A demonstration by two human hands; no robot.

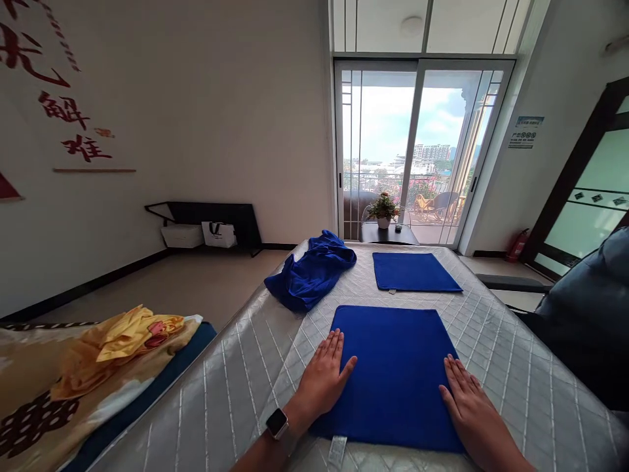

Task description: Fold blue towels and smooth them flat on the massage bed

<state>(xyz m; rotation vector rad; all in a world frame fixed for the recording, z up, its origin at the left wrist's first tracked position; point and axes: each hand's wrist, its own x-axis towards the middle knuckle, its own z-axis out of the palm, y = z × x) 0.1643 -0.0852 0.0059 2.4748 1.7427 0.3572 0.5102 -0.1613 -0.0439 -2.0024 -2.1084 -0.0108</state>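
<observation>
A blue cloth [393, 373] lies flat on the silver quilted mattress [221, 373], with a white tag at its near left edge. My left hand [324, 377], a watch on its wrist, rests palm down on the cloth's left edge, fingers stretched out. At the right edge my right hand [469, 400] lies flat in the same way. A second blue cloth [415, 271] is spread beyond the first one. To its left sits a crumpled heap of blue fabric [312, 272].
Yellow and brown bedding [113, 354] is at the lower left. A small table with a potted plant [384, 210] stands past the mattress's far edge. Against the left wall is a black rack [211, 219] with bags. Dark seating [590, 301] is at the right.
</observation>
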